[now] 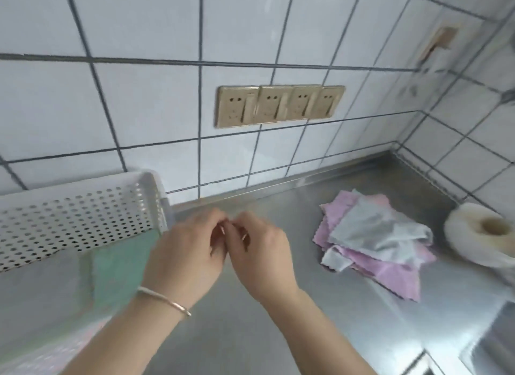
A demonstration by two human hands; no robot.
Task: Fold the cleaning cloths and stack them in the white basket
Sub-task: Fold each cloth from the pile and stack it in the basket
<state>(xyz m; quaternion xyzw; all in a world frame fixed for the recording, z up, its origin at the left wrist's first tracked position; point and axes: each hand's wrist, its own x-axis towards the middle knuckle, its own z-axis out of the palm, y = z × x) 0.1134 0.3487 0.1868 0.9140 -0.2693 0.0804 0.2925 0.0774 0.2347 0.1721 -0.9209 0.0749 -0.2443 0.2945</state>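
The white perforated basket stands at the left against the tiled wall. Inside it lie a green cloth, a grey cloth and a pink cloth, all blurred. A loose pile of pink and grey cleaning cloths sits on the steel counter at the right. My left hand and my right hand meet above the counter's middle, just right of the basket. Their fingers are curled and the fingertips touch each other. I see no cloth in either hand.
A white roll stands at the far right by the corner of the wall. A sink edge shows at the lower right. A row of gold wall sockets sits above the counter. My left wrist wears a thin bracelet.
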